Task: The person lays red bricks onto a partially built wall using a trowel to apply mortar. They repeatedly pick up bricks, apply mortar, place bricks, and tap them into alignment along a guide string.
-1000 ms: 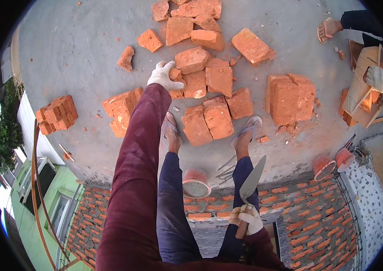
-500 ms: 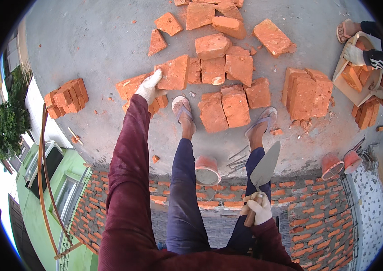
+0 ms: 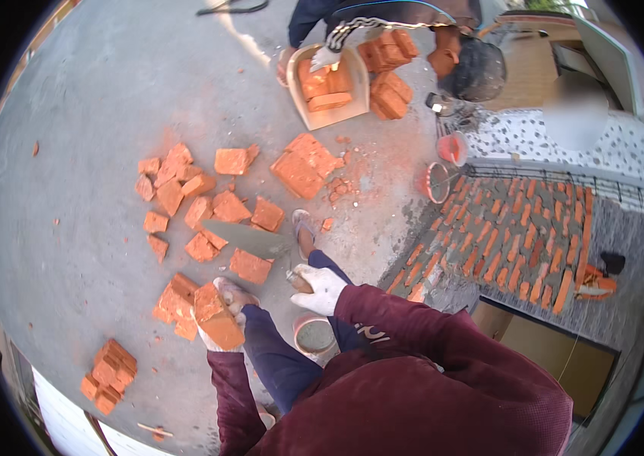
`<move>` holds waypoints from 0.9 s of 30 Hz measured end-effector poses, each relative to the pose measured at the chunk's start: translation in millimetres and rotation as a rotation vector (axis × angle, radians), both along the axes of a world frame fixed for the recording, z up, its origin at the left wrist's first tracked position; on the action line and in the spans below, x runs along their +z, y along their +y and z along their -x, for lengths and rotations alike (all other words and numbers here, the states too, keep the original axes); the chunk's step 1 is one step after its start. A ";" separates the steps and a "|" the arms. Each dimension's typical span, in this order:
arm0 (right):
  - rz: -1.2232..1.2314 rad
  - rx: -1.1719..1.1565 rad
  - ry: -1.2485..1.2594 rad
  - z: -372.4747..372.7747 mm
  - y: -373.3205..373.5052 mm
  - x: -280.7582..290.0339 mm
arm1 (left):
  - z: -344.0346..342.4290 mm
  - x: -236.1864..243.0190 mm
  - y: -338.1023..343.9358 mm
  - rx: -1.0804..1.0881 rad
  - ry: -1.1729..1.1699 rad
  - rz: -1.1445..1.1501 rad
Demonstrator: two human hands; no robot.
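Observation:
My left hand [image 3: 211, 337], in a white glove, holds a broken orange brick [image 3: 218, 311] from beneath, beside a small brick pile [image 3: 170, 304] and my left foot. My right hand [image 3: 320, 287], also gloved, grips the handle of a trowel; its grey blade [image 3: 250, 240] points left over loose brick pieces [image 3: 250, 267]. Below that hand, by my legs, stands a bucket of grey mortar [image 3: 313, 337]. More broken bricks [image 3: 170, 199] lie spread on the concrete above the trowel.
A co-worker's gloved hand [image 3: 324, 57] is at a tray [image 3: 299, 110] of bricks, near stacked bricks [image 3: 390, 96]. Other stacks [image 3: 303, 163] stand around me. Buckets [image 3: 451, 149] sit at the concrete's edge beside a drop to brick walling [image 3: 512, 243]. A small stack [image 3: 109, 372] lies lower left.
The view has turned sharply rightward. My left hand took up a brick and now has it lower, nearer my body. The trowel in my right hand has swung from pointing up to pointing left.

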State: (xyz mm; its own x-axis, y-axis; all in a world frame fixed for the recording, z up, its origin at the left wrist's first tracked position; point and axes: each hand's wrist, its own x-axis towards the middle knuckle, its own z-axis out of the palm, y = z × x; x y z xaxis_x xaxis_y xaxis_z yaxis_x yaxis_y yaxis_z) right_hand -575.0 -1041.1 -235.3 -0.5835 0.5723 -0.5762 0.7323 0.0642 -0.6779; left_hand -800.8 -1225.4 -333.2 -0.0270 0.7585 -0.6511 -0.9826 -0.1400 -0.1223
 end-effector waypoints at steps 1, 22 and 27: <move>-0.078 -0.085 0.024 -14.2 -22.5 12.0 | 6.6 8.7 4.2 -0.230 0.192 0.051; -0.362 -1.279 0.596 -120.0 -156.5 238.7 | -139.1 291.4 83.7 -1.202 0.297 -0.451; -0.431 -1.096 0.583 -144.8 -155.6 225.0 | -164.7 272.3 71.0 -1.188 0.296 -0.449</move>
